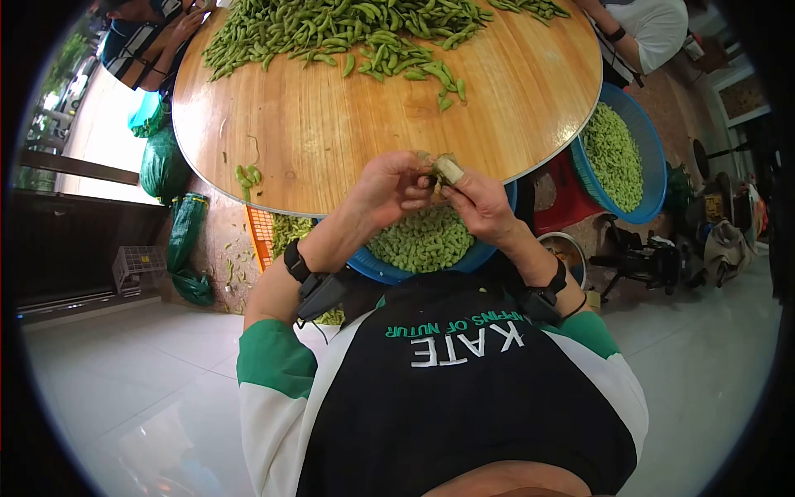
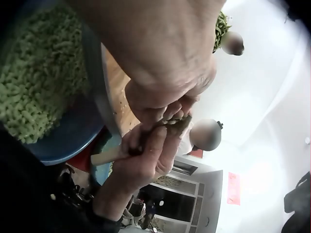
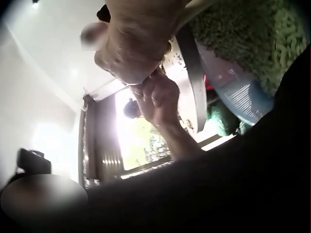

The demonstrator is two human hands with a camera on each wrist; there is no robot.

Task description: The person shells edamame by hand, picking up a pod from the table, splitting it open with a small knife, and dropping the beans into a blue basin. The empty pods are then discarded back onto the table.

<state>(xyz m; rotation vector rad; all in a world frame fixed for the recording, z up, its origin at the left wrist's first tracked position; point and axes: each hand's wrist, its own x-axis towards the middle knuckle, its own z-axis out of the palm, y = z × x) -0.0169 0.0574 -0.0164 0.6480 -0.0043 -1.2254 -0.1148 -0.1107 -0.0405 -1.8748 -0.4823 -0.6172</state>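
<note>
Both hands meet over the table's near edge in the head view, the left hand [image 1: 387, 189] with bent fingers and the right hand [image 1: 483, 205] with thumb and fingers together. Between their fingertips is a small brownish-green piece [image 1: 437, 169], pinched from both sides; a pale patch lies at the right thumb. The left wrist view shows the piece [image 2: 180, 127] between the left hand [image 2: 165, 87] and right hand [image 2: 138, 167], and a pale stick-like thing [image 2: 108, 157] jutting from the right fist. In the right wrist view, the right hand [image 3: 138, 46] largely hides the contact.
Green pods [image 1: 331, 25] are heaped across the round wooden table [image 1: 306, 132]. A blue basin of shelled beans [image 1: 422, 240] sits below the hands, beside an orange crate [image 1: 260, 236]. Another blue basin [image 1: 652, 166] stands at right. Other people sit at both far sides.
</note>
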